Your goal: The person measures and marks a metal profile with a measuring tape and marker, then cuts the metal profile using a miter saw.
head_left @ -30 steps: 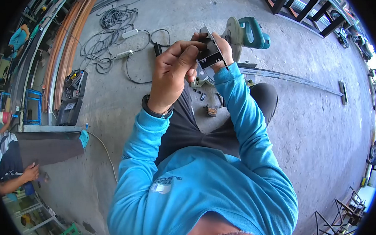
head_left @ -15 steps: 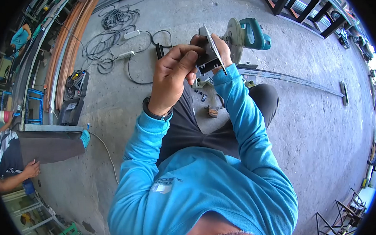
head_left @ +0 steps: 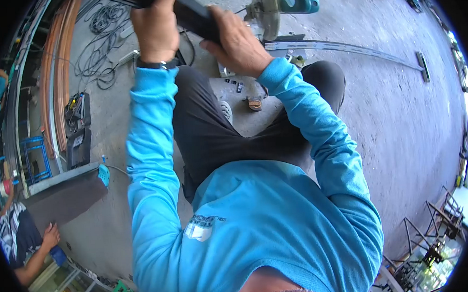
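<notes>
Toward the far side, left of the saw (head_left: 285, 3), you have the dark bar (head_left: 192, 13) raised aslant above the floor (head_left: 396, 116). Your right hand (head_left: 239, 48) clasps its near right end between thumb and fingers; your left hand (head_left: 157, 36) lies against it farther left, its finger closure unclear. It looks stiff, fairly light and perhaps slick, so hold its long sides, hands well apart.
</notes>
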A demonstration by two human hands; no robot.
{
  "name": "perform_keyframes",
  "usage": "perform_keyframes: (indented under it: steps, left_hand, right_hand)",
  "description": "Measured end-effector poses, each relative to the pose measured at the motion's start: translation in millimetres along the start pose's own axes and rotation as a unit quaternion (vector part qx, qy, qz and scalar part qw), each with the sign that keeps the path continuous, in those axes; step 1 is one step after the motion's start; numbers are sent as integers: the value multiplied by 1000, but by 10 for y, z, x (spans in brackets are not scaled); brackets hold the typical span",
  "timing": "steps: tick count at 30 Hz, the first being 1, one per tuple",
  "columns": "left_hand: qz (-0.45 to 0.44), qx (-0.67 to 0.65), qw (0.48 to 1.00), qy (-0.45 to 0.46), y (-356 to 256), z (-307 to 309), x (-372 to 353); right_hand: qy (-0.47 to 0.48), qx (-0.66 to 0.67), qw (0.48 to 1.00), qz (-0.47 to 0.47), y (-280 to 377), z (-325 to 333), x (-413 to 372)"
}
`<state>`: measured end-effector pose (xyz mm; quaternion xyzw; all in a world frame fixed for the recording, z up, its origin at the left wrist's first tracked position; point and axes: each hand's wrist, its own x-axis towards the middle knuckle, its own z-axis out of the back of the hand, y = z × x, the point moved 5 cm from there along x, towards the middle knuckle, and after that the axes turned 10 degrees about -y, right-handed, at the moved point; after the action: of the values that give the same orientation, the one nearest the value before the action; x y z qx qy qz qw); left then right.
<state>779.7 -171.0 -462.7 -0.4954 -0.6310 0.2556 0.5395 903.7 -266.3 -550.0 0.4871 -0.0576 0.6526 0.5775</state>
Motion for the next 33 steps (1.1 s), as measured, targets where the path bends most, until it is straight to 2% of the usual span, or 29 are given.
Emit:
perform_keyframes:
  steps: [1,2,5,7,8,9,11,12,13,15,16,17,18,19,20,21,22,23,25,26,27,29,32,33]
  left_hand:
    - [-31,-22,999,4,35,22,108]
    - [-41,11,999,-1,-3,58,197]
    - [-111,29,989,93,-214,302,433]
    - [-79,76,969,220,-255,525,541]
    - [-49,207,947,240,-108,800,705]
    - [-54,228,939,251,38,1003,778]
    - [-70,269,923,266,414,1335,802]
    - [-219,339,873,275,445,1372,750]
    - [-158,371,879,256,640,1520,699]
    - [-117,364,901,206,1080,1800,572]
    - [-66,385,899,197,1220,1879,455]
    - [-14,408,894,183,1346,1953,323]
    - [-8,442,876,192,1571,2101,233]
    - [3,479,856,197,1775,2290,118]
    - [37,498,845,192,1808,2392,-83]
    - [70,516,833,189,1845,2481,-271]
    - [104,519,825,197,1966,2639,-500]
    - [134,518,820,203,2108,2813,-697]
    - [167,538,793,230,2331,3077,-1102]
    - [210,551,773,235,2412,3155,-1293]
    - [251,561,750,243,2519,3239,-1482]
    - [294,571,716,274,2826,3532,-1940]
    - [349,590,623,376,3230,3614,-2347]
    - [333,591,629,380,3413,3645,-2439]
  right_hand:
    - [36,15,999,9,42,19,-72]
    - [25,3,998,56,57,94,-160]
    - [251,-34,967,0,-137,319,-544]
    - [370,-48,919,-123,-523,449,-963]
    - [440,-110,881,-136,-652,493,-1138]
    - [504,-172,834,-145,-761,521,-1270]
    - [478,-159,854,-133,-802,532,-1249]
    - [468,-151,862,-126,-806,490,-1246]
    - [473,-152,856,-145,-878,407,-1210]
    - [498,-177,838,-132,-1154,135,-1208]
    - [521,-178,822,-145,-1384,-62,-1325]
    - [543,-176,807,-151,-1674,-290,-1518]
    - [567,-171,791,-152,-1905,-546,-1704]
    - [528,-137,821,-171,-1992,-707,-1841]
    - [589,-141,762,-228,-2224,-1000,-2147]
    - [562,-82,770,-292,-2387,-1159,-2439]
    - [541,-148,799,-216,-2570,-1384,-2873]
    - [550,-166,772,-273,-2478,-1425,-2980]
    - [562,-256,738,-273,-2253,-1514,-3152]
    - [523,-263,789,-188,-2128,-1542,-3177]
    - [498,-265,810,-160,-2058,-1529,-3218]
    - [492,-266,810,-176,-1997,-1467,-3288]
    - [493,-268,804,-196,-1927,-1447,-3366]
    - [492,-270,803,-200,-1912,-1453,-3381]
